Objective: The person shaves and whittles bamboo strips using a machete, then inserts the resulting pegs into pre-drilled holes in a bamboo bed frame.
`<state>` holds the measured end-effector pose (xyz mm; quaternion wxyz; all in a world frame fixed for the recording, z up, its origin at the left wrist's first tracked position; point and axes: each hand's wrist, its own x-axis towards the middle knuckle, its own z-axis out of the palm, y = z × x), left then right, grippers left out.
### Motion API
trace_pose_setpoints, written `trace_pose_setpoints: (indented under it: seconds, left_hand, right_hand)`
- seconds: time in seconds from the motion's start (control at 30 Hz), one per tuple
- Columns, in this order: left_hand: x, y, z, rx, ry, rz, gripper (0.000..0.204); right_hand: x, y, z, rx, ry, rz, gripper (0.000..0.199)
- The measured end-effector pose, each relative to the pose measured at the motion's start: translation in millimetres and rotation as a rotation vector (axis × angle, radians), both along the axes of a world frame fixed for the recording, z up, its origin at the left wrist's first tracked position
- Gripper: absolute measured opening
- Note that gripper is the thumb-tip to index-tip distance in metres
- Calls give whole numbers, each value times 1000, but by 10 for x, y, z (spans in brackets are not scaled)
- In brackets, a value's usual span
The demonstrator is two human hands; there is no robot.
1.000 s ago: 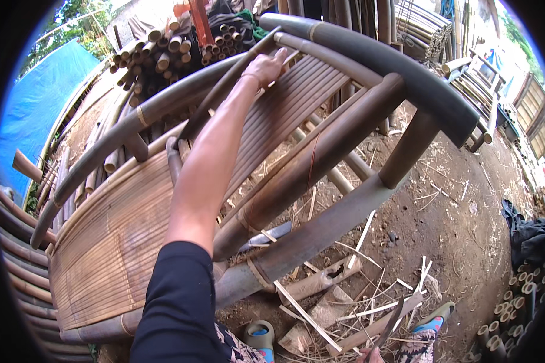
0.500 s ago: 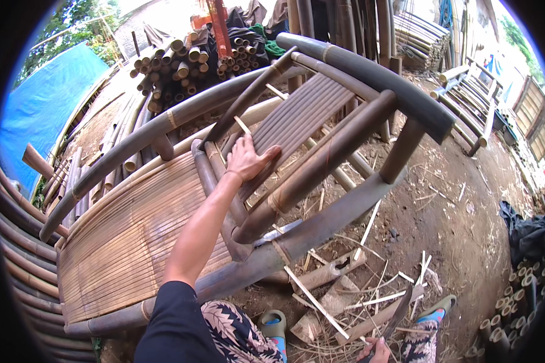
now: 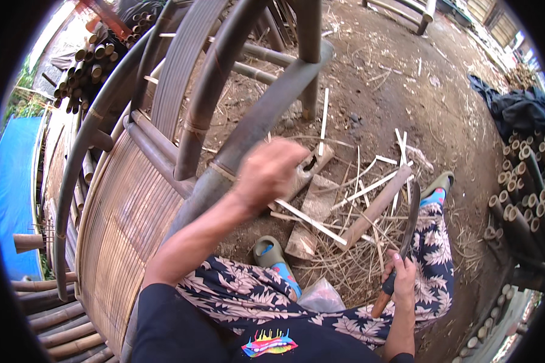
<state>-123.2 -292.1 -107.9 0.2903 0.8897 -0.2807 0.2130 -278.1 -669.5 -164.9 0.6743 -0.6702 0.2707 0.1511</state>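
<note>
Dirt ground (image 3: 399,100) fills the head view, bamboo poles (image 3: 91,75) stacked far left and cut tubes (image 3: 521,181) at right, probably kept aside for working room. We see the bamboo chair (image 3: 130,212) along the left, within arm's reach. Left hand (image 3: 269,172) is blurred in front of its thick rail; we cannot tell if it grips or touches anything. Right hand (image 3: 404,277), near right, is clasped around the handle of a knife (image 3: 411,227), blade pointing far, likely to keep it off the torso. Pale strips (image 3: 312,222) lie between.
</note>
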Motion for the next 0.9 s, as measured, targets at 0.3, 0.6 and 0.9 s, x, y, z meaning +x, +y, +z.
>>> trace_pose_setpoints:
  seconds: [0.3,0.6,0.9]
  left_hand:
    - [-276,414,-2713,874,459,-14,26]
    - [-603,-759,-541,-154,860,179,24]
    - [-1558,-1127,-8,-706,1170,258,20]
  right_hand:
    - [-221,-91,3,28,-31,9,31]
    - [218,119,331,-614,-380,161,40]
    - [197,635,228,-899,-705,578,65]
